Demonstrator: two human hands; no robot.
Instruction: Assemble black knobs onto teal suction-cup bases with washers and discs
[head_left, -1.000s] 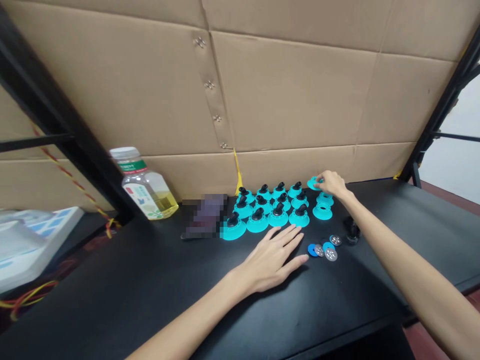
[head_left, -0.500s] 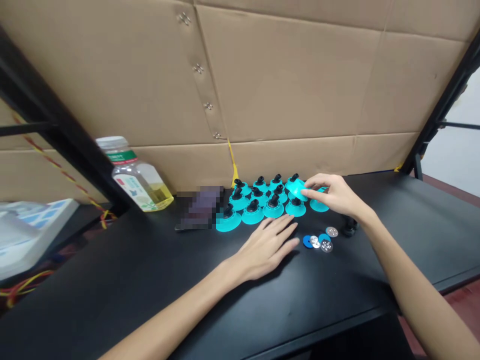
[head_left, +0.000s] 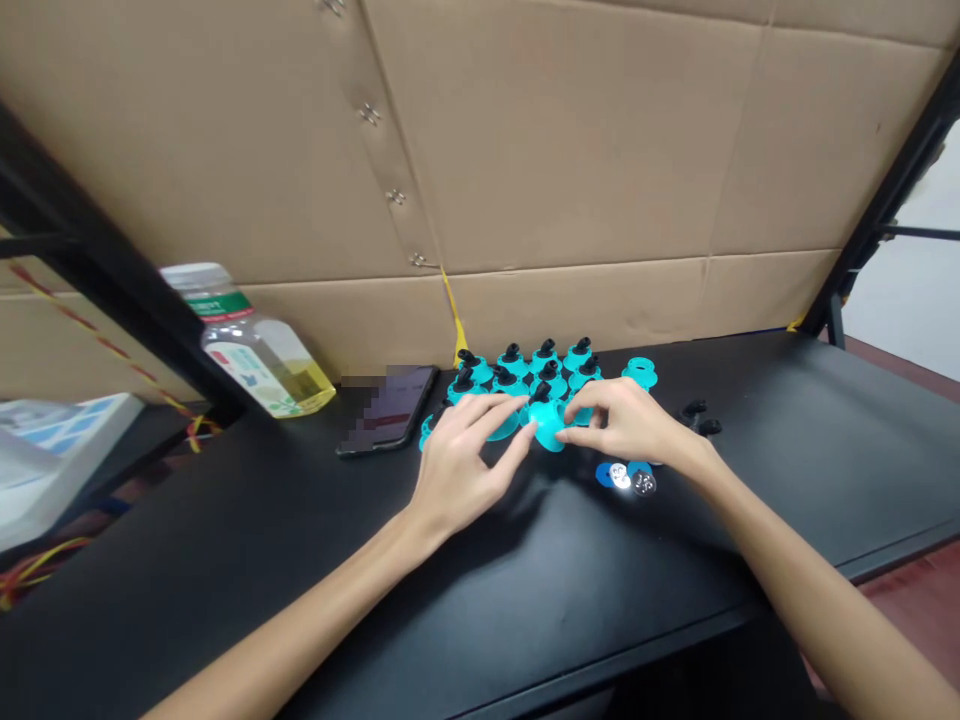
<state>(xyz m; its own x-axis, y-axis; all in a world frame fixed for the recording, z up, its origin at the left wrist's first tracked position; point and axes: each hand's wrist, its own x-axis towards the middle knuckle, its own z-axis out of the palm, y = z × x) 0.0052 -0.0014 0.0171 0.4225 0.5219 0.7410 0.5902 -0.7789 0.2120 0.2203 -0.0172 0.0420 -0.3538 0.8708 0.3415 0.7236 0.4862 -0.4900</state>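
Both my hands pinch one turquoise suction cup [head_left: 547, 428] just above the black table [head_left: 450, 600]. My left hand [head_left: 457, 460] grips its left edge with fingertips. My right hand [head_left: 626, 425] holds its right edge between thumb and fingers. Behind them stand several turquoise suction cups with black knobs [head_left: 525, 368] in rows. One turquoise cup without a knob [head_left: 640, 372] sits at the right end of the rows. Small blue and silver discs [head_left: 626, 476] lie under my right wrist. Loose black knobs [head_left: 697, 417] lie to the right.
A phone [head_left: 386, 415] lies left of the cups. A plastic bottle with yellow liquid [head_left: 251, 350] stands at the back left by a black frame post [head_left: 112, 270]. A cardboard wall [head_left: 562, 150] closes the back. The table's front edge runs along the lower right.
My right hand carried a turquoise cup from the back right toward the table's middle. My left hand rose off the table and took hold of the same cup.
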